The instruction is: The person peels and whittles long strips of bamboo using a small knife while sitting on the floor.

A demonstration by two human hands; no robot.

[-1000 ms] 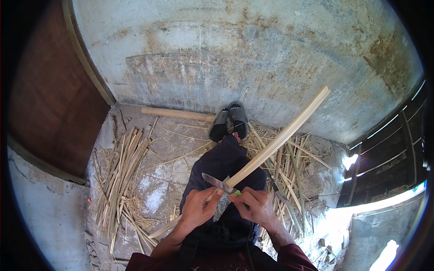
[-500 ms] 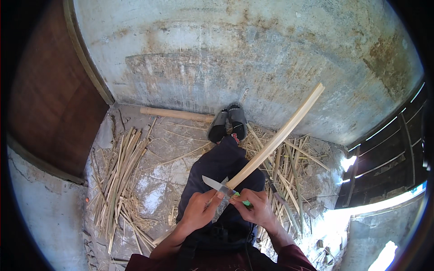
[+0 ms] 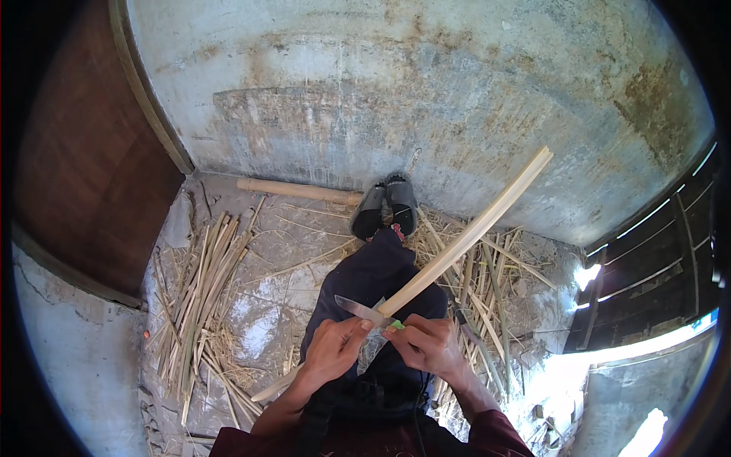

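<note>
A long pale split-bamboo strip slants from the far right down to my hands over my dark trouser legs. My right hand is closed round the green handle of a knife. Its metal blade points left and lies across the strip's near part. My left hand is closed at the strip beside the blade, its thumb against the metal; the fingers underneath are hidden. A pale flat bamboo end shows beside my left forearm; I cannot tell whether it belongs to the same strip.
A heap of thin bamboo strips lies on the floor at left, more sticks at right. A bamboo pole rests along the stained wall. Dark shoes are ahead. A brown door stands at left.
The knife blade has shifted slightly left and up, turning a little. The strip's far end has moved slightly right and down. The pale bamboo end by my left forearm now shows more clearly.
</note>
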